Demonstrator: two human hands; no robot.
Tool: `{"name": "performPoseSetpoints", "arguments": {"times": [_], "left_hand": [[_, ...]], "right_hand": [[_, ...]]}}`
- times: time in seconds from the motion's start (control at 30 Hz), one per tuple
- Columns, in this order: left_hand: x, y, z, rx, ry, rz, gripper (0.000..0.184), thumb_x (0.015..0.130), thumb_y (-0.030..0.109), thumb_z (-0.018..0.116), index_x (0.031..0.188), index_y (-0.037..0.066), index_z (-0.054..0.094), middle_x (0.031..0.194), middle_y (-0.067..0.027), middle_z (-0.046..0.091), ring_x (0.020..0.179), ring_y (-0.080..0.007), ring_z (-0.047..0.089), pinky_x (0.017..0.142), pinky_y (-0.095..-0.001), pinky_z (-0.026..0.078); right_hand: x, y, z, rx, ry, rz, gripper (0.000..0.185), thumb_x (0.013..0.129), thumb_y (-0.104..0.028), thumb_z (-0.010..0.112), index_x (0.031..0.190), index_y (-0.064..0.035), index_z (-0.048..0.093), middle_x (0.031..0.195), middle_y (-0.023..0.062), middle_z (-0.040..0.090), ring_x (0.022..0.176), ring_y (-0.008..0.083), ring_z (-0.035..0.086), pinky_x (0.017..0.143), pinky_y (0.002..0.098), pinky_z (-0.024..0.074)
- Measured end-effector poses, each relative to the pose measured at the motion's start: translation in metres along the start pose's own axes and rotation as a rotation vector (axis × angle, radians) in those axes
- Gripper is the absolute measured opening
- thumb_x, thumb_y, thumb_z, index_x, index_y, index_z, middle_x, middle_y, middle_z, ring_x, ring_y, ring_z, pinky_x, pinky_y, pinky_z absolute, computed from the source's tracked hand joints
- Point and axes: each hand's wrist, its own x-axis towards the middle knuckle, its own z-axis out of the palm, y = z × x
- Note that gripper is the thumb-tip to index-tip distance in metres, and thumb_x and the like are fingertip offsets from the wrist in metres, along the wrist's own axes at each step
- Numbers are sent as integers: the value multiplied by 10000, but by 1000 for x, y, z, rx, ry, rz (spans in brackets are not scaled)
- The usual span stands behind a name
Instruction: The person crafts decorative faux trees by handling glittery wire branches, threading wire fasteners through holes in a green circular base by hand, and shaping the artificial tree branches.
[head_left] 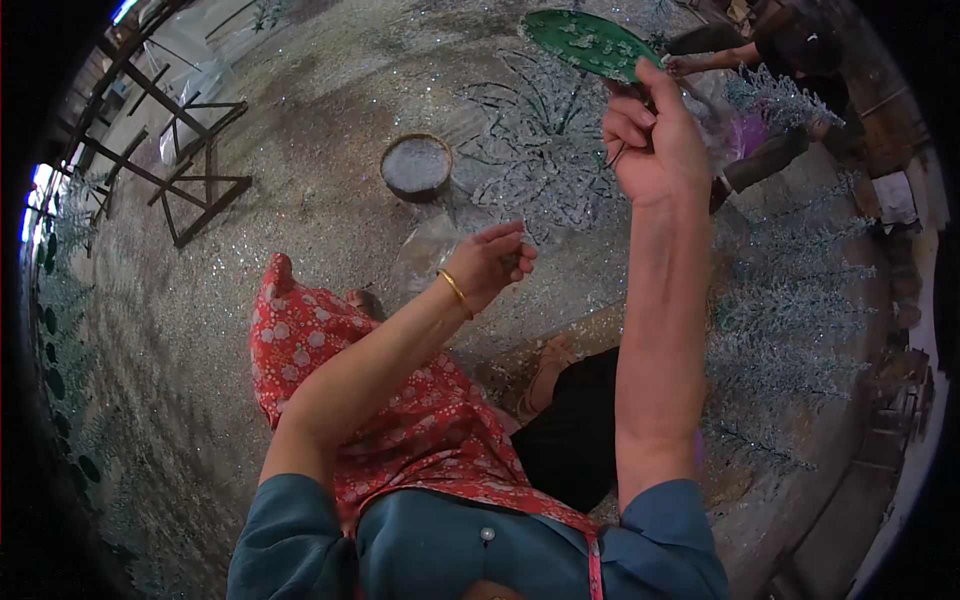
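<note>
My right hand (655, 135) is raised at the upper right, its thumb and fingers closed on the edge of a flat green oval piece (585, 42) speckled with whitish flakes. Lower and toward the middle is my left hand (495, 265), with a gold bangle on the wrist. Its fingers are curled together, and what they hold, if anything, is hidden. Beyond it stands a round tub (417, 165) of white, glittery flakes. A clear plastic sheet or bag (428, 255) lies close by. Between my hands, flake-covered, green-edged pieces (545, 150) spread over the floor.
Frosted artificial branches (790, 300) line the right side. A co-worker's arm (720, 62) reaches in at the upper right beside a frosted sprig (785, 98). Dark metal frames (190, 170) stand at the upper left. Glitter covers the floor (310, 190).
</note>
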Motion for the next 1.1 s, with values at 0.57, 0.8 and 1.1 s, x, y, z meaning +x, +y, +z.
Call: {"name": "performPoseSetpoints", "arguments": {"times": [0.57,0.8,1.1], "left_hand": [[27,4,-13,84,-53,-106,185,881,119,320,925,23,472,915,-171,544,736,-224,557,612,-267,448],[-1,14,-33,199,-161,-239,135,856,176,442,848,61,512,697,-62,567,550,-140,524,441,-216,394],[18,30,-64,-23,143,-21,139,827,125,476,923,30,509,740,-62,558,601,-129,518,491,-202,399]], "right_hand": [[-5,13,3,-24,-84,59,96,775,-51,556,818,-32,473,693,17,476,430,34,304,371,165,216],[0,3,2,1,-83,76,113,777,-49,548,850,-13,469,780,52,498,434,30,304,370,163,215],[9,-10,-7,18,-136,86,104,773,-45,549,828,-15,465,756,45,488,438,37,312,377,167,222]]}}
